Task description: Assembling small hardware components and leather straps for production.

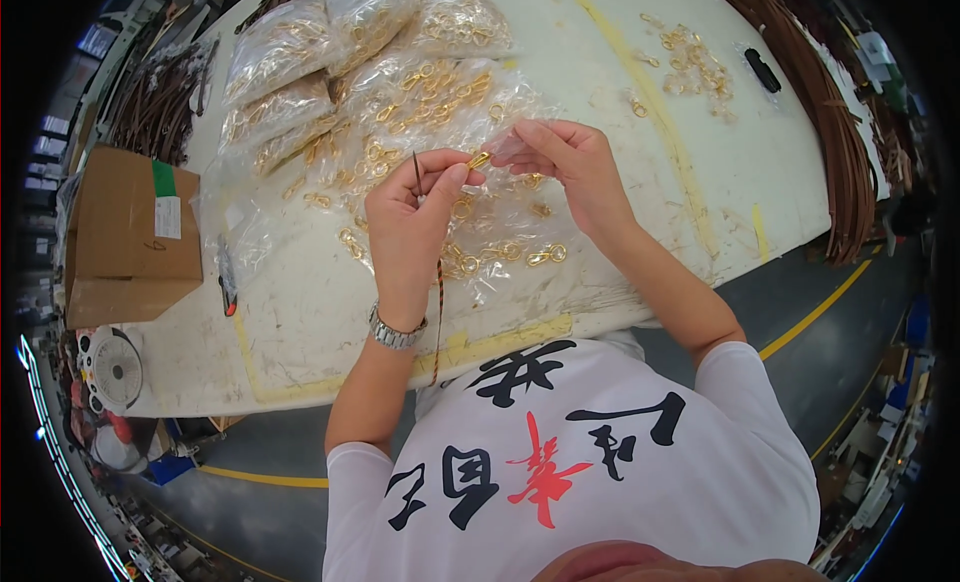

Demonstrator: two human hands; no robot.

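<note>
Over the near middle of the table, my left hand (pixel 415 212) is closed, its thumb and forefinger pinching a small gold snap hook (pixel 480 160). A thin dark pointed piece (pixel 417 166) sticks up from between its fingers. Below that hand hangs an orange-and-black cord (pixel 438 312); whether the two are one strip is hidden. Close on the right, my right hand (pixel 575 167) pinches a piece of clear plastic (pixel 508 147) against the hook. Beneath both hands lie several loose gold snap hooks (pixel 505 252) on clear plastic sheeting (pixel 490 282).
Filled clear bags of gold hardware (pixel 285 47) are stacked at the far left. A cardboard box (pixel 130 232), a cutter knife (pixel 228 282) and a small white fan (pixel 115 367) stand or lie leftward. More gold hooks (pixel 695 62), a black object (pixel 762 70) and brown straps (pixel 840 152) are rightward.
</note>
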